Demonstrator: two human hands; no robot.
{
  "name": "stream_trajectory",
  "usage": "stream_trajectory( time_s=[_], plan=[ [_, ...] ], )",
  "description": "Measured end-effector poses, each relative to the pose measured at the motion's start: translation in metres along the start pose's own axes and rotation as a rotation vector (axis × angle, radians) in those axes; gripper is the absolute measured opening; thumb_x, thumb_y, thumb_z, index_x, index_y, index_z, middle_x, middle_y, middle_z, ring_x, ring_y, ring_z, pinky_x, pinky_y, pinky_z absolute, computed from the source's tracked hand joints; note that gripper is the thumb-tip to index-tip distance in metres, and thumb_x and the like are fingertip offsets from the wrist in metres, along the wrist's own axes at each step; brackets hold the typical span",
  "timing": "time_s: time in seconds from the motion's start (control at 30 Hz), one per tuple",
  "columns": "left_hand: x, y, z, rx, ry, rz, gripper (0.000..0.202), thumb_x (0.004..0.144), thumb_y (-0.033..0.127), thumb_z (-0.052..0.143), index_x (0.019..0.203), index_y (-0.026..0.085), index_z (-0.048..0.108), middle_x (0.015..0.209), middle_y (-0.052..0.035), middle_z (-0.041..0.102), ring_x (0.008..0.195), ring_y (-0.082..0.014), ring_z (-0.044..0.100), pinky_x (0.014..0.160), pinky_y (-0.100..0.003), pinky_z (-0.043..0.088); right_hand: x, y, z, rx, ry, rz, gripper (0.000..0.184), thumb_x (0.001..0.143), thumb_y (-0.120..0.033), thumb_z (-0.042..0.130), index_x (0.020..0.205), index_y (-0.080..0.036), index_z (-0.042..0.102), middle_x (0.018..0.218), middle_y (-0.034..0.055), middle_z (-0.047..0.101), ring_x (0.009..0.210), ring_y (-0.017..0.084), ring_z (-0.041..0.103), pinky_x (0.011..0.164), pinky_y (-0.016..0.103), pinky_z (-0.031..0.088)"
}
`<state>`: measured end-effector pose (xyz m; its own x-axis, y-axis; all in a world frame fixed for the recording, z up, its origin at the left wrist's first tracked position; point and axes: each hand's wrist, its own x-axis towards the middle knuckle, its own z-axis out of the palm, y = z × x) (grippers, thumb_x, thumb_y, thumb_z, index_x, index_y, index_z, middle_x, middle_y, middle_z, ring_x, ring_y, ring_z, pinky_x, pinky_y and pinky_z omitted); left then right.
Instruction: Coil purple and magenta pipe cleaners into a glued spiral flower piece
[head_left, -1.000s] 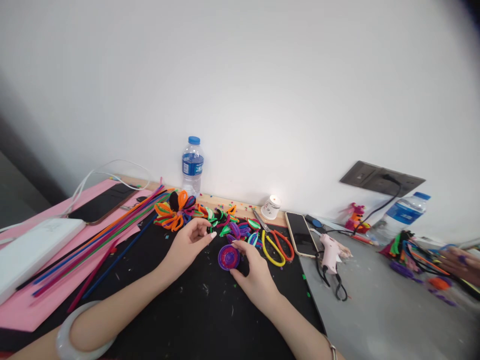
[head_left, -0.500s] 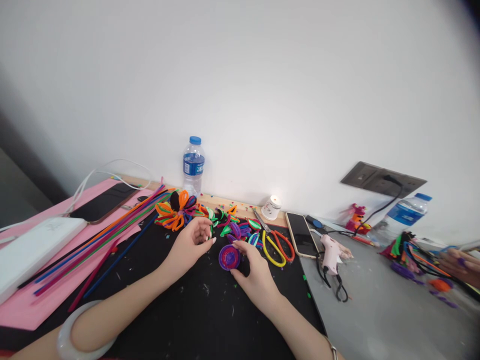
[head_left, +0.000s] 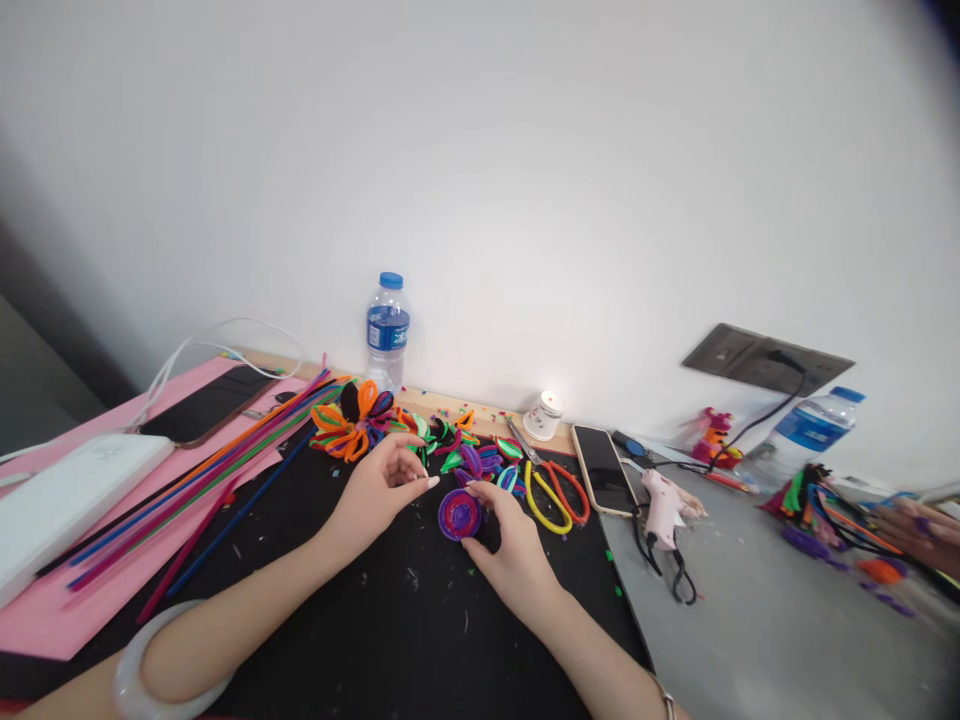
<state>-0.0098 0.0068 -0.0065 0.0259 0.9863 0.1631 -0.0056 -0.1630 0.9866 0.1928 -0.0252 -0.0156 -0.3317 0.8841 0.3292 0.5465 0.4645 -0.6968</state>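
Note:
My right hand (head_left: 508, 545) rests on the black mat (head_left: 360, 610) and grips a purple and pink coiled pipe-cleaner disc (head_left: 459, 514) between thumb and fingers. My left hand (head_left: 379, 487) hovers just left of the disc with its fingers curled and pinched together; what they hold, if anything, is too small to make out. Behind both hands lies a pile of looped pipe-cleaner petals (head_left: 465, 455) in green, purple and orange. An orange and purple pipe-cleaner flower (head_left: 351, 420) lies further left.
Straight pipe cleaners (head_left: 210, 470) lie on pink paper at left with a phone (head_left: 204, 405) and white box (head_left: 64, 495). Also here: a water bottle (head_left: 387, 332), lit candle (head_left: 543, 415), scissors (head_left: 551, 487), second phone (head_left: 601, 468), glue gun (head_left: 664, 505). Another person's hand (head_left: 919, 530) works at far right.
My left hand has shifted slightly and its fingers have drawn closer toward the disc. My right hand and the disc have stayed almost still.

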Motion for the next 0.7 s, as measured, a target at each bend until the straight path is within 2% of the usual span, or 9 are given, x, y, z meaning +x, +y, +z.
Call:
stream_trajectory(
  time_s=[0.7],
  plan=[
    [-0.0006, 0.0032, 0.0013, 0.034, 0.077, 0.004, 0.033, 0.065, 0.024, 0.07, 0.092, 0.019, 0.051, 0.057, 0.009, 0.051, 0.056, -0.0118, 0.055, 0.061, -0.024, 0.042, 0.0004, -0.0002, 0.0004, -0.014, 0.012, -0.011, 0.054, 0.071, -0.007, 0.06, 0.12, -0.025, 0.047, 0.115, 0.0065, 0.058, 0.105, 0.023, 0.057, 0.092, 0.04, 0.047]
  ],
)
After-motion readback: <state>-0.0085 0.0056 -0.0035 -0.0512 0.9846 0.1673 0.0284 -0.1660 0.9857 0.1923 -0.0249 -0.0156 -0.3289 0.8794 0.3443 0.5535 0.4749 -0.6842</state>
